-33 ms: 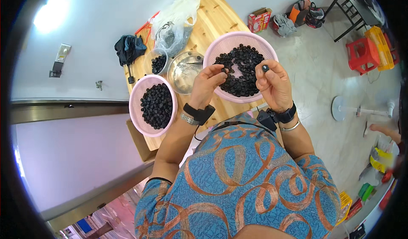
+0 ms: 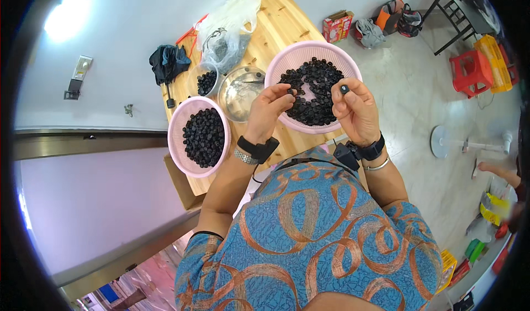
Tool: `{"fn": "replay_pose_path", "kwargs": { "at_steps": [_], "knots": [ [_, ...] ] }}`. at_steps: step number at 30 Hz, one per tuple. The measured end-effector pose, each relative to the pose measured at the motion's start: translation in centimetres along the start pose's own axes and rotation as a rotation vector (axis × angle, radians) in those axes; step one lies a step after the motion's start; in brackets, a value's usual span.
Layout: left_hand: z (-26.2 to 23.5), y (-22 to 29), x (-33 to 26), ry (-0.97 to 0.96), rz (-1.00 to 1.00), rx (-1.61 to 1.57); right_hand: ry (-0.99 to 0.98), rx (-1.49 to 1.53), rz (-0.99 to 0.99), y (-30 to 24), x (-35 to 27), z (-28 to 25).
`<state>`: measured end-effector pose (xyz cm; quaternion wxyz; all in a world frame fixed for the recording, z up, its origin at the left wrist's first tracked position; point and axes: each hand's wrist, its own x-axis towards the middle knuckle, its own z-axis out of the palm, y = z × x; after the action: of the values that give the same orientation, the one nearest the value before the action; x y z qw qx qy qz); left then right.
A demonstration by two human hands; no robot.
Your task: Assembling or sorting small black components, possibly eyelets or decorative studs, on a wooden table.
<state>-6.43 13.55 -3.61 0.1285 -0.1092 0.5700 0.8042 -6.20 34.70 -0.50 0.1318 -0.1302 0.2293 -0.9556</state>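
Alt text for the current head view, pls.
A person's right hand and left hand each pinch a small black part at a pink plastic basket of similar parts. A second pink basket of black parts stands to the left on the wooden table.

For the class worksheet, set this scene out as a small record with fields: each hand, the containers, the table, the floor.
Left hand: appears to pinch a dark piece
Right hand: pinches a black piece with a pale spot
Larger pink basket: holds small black pieces; its bottom partly shows
Smaller pink basket: to the left; holds similar pieces
Table: wooden; also bears a plastic bag
Floor: has a red stool
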Motion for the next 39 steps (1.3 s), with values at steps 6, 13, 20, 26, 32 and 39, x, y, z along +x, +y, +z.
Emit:
{"fn": "replay_pose_path", "kwargs": {
  "at_steps": [6,13,20,26,32,39],
  "knots": [
    [0.6,3.0,-4.2,0.009,0.163,-0.065,-0.014,-0.011,0.073,0.6,0.1,1.1],
    [0.1,5.7,-8.5,0.021,0.272,-0.183,-0.057,-0.147,0.133,1.7,0.6,2.7],
    [-0.1,6.4,-10.5,-0.051,0.274,-0.385,-0.146,-0.56,0.12,2.8,1.1,6.5],
    [-0.7,6.7,-11.3,-0.065,0.306,-0.4,-0.223,-0.905,-0.054,4.4,1.2,8.9],
    [-1.0,7.1,-11.7,-0.049,0.31,-0.399,-0.266,-1.188,-0.216,4.9,1.6,10.8],
    [-2.1,6.9,-11.9,-0.087,0.276,-0.443,-0.286,-1.224,-0.293,5.9,1.7,12.3]
  ]
}}
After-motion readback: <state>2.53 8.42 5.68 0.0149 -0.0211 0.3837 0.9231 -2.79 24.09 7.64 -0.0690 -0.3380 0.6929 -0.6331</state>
